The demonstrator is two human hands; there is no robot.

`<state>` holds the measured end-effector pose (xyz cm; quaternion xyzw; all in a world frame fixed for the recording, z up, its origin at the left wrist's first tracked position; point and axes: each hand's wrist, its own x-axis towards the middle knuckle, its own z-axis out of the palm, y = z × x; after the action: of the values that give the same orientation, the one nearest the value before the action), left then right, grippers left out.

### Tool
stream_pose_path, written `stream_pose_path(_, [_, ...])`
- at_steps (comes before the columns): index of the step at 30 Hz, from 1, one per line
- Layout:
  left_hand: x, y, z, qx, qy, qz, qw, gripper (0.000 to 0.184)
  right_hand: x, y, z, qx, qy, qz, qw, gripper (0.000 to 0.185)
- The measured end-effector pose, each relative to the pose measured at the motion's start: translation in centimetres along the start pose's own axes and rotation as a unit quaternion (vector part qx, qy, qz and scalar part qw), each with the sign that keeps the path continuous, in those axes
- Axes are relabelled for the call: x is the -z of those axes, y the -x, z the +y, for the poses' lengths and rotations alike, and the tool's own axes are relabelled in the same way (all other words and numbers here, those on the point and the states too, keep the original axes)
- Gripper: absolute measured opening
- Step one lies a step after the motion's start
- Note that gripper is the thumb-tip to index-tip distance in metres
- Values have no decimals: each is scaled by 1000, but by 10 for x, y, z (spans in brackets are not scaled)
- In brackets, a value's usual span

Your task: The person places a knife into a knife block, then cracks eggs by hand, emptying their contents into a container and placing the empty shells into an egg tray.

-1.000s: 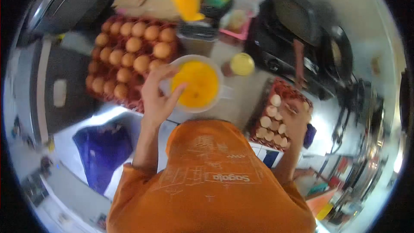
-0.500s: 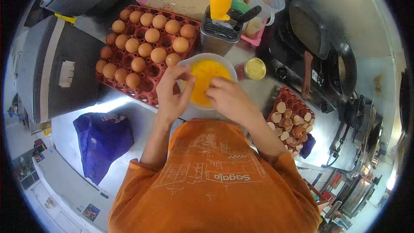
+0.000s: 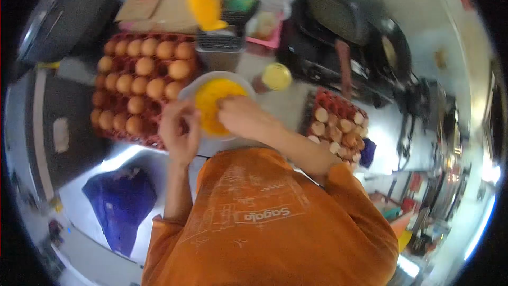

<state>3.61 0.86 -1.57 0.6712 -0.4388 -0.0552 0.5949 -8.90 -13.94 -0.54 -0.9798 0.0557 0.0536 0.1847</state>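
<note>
Seen from above through a round, slightly blurred wide-angle lens, a person in an orange shirt (image 3: 254,238) with pale line drawings and lettering across the chest stands at the near edge of a metal bench (image 3: 288,105). Close to the middle of that edge sits a white bowl (image 3: 191,86) of yellow liquid egg (image 3: 211,91). The right hand (image 3: 243,116) reaches in from the right, its fingers bunched together over the egg; their tips are hidden, so whether they pinch anything cannot be told. The left hand (image 3: 180,130) is at the bowl's left rim, fingers and thumb curved towards each other; blur makes it impossible to tell whether something is between them. Just left of the bowl, along the bench's near edge, lies a reddish egg tray (image 3: 154,140) with rows of brown eggs (image 3: 144,65) and some bare cups. Towards the near right corner, a second reddish tray (image 3: 334,101) holds a heap of broken eggshells (image 3: 332,133). Beyond the bowl, to its right, stands a can with a yellowish lid (image 3: 277,77). Farther back are a dark slotted holder (image 3: 219,42), a bright yellow object (image 3: 205,2) standing by it, a pink basket (image 3: 270,34) and flattened cardboard (image 3: 169,13). A black stove (image 3: 307,66) occupies the far right, with a dark square pan (image 3: 333,13) on top.
</note>
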Motion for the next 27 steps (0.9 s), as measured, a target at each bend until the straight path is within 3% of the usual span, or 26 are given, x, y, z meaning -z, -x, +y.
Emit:
stream_pose_path(2, [-5, -4, 10, 46, 47, 8, 998, 24, -4, 7, 5, 7, -11, 29, 999, 15])
stream_pose_path(5, [-4, -3, 6, 38, 36, -7, 999, 24, -9, -3, 1, 29, 16, 87, 996, 15])
stream_pose_path(7, [-6, -4, 5, 26, 49, -2, 998, 27, -1, -1, 0, 11, 28, -28, 999, 15])
stream_pose_path(8, [-5, -4, 5, 25, 42, 1, 999, 27, 2, -1, 0, 17, 27, -24, 999, 15])
stream_pose_path(11, [-4, -2, 6, 28, 46, -2, 999, 29, 5, 3, -3, -12, 5, 11, 1000, 15])
stream_pose_path(16, [1, 2, 4, 21, -13, -4, 1000, 31, 10, 23, -1, 22, -83, 171, 982, 15])
stream_pose_path(20, [1, 6, -8, 43, 10, 18, 999, 32, 15, 44, 3, -21, -136, 158, 978, 16])
stream_pose_path(23, [8, 1, 0, 28, 20, 22, 999, 31, 32, 99, 16, -112, -199, 289, 930, 18])
stream_pose_path(24, [13, 3, -4, 33, -36, 46, 998, 28, 43, 127, 12, -220, -163, 266, 924, 20])
stream_pose_path(25, [19, 2, 2, 76, 11, 41, 996, 26, 36, 158, 19, -314, -150, 274, 897, 24])
stream_pose_path(26, [24, -4, 7, 27, -47, 72, 996, 22, 47, 182, 24, -415, -174, 268, 852, 26])
stream_pose_path(27, [31, -6, 11, 19, -89, 93, 992, 20, 38, 209, 40, -411, -105, 332, 843, 21])
